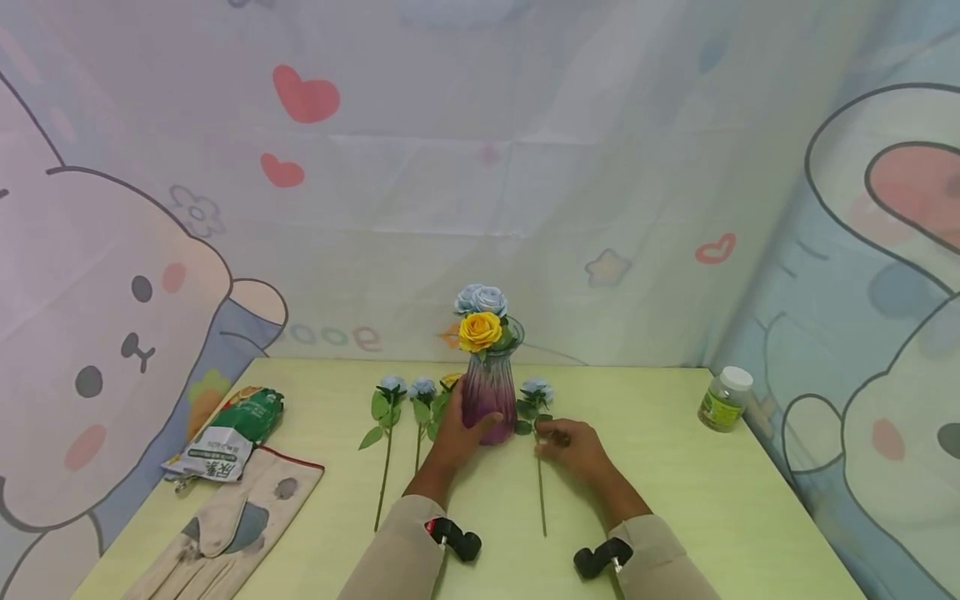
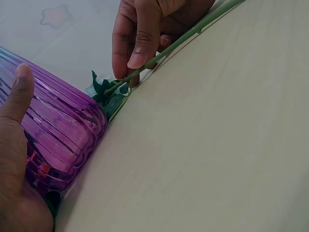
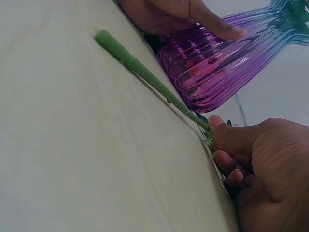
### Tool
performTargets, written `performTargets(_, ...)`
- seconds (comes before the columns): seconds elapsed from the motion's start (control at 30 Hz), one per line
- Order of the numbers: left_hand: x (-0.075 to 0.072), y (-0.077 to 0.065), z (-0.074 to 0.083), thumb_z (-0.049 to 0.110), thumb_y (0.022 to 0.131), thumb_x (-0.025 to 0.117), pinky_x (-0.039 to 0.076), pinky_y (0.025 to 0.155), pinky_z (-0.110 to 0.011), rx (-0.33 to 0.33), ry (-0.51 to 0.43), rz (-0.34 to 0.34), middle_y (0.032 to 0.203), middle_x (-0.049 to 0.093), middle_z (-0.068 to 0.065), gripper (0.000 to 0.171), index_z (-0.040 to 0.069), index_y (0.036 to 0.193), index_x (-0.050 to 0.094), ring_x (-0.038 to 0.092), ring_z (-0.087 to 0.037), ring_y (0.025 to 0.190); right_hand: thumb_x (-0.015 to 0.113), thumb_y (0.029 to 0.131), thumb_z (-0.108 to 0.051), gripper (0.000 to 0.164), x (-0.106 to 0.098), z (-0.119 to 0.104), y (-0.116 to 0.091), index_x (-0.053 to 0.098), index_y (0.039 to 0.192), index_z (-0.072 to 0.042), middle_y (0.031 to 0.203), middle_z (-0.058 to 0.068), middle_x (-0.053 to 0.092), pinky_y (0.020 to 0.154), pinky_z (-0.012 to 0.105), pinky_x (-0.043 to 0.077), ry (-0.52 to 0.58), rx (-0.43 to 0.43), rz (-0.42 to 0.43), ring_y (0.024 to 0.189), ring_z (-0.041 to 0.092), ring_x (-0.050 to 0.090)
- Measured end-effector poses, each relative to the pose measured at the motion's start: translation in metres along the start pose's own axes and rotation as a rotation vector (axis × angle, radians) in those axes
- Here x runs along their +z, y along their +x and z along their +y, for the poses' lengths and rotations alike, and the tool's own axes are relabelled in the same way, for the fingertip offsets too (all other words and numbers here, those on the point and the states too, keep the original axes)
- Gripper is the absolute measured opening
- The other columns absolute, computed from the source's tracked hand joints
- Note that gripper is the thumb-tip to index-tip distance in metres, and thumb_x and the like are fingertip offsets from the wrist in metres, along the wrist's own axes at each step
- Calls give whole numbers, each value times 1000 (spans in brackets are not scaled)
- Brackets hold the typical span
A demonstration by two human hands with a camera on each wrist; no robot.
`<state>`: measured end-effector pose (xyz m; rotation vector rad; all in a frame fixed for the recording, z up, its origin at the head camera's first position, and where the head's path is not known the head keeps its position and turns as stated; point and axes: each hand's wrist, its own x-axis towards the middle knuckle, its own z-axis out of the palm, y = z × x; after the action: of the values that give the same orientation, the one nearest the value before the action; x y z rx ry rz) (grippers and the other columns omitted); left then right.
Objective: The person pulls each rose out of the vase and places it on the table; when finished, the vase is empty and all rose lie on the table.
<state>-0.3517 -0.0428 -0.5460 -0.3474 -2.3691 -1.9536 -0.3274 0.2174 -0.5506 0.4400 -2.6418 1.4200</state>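
A ribbed glass vase [image 1: 489, 398], purple at the base and bluish at the rim, stands near the middle of the table. It holds light blue roses [image 1: 482, 300] and a yellow rose [image 1: 480, 332]. My left hand [image 1: 457, 435] grips the vase low on its left side, thumb across the front; its other fingers are mostly hidden. To the right of the vase lies a blue rose [image 1: 537, 389] with green leaves. My right hand [image 1: 576, 450] pinches its green stem [image 3: 149, 79] between thumb and fingers, just below the leaves. The stem's cut end points toward me.
Left of the vase lie two blue roses [image 1: 392, 383] [image 1: 422, 387] and a yellow rose [image 1: 450, 380], partly hidden by my left hand. Farther left are a green-and-white bag [image 1: 232, 433] and a pale glove [image 1: 240, 517]. A white-capped jar [image 1: 724, 400] stands at the right edge.
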Motion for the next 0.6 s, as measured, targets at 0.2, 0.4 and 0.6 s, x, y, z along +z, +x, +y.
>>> performTargets(0.2, 0, -1, 1, 51, 98, 81, 22, 136, -66, -9, 0, -4, 182, 23, -16, 110, 23, 177, 11, 23, -44, 169, 87, 93, -12, 27, -2, -6, 0, 82, 118, 0, 107, 17, 83, 82, 29, 60, 6, 19, 67, 88, 18, 74)
performTargets(0.4, 0, -1, 1, 48, 98, 82, 23, 136, -65, -3, -15, -4, 181, 25, -17, 108, 22, 177, 13, 25, -44, 168, 86, 95, -15, 22, -7, -11, 1, 84, 114, -4, 110, 14, 83, 82, 32, 59, 16, 89, 146, 94, 20, 74)
performTargets(0.6, 0, -1, 0, 48, 98, 82, 23, 136, -64, -3, -23, -3, 182, 25, -16, 108, 23, 177, 13, 25, -43, 168, 84, 97, -16, 33, -13, -18, 5, 79, 126, -1, 116, 15, 80, 80, 31, 59, 85, 106, 177, 101, 22, 73)
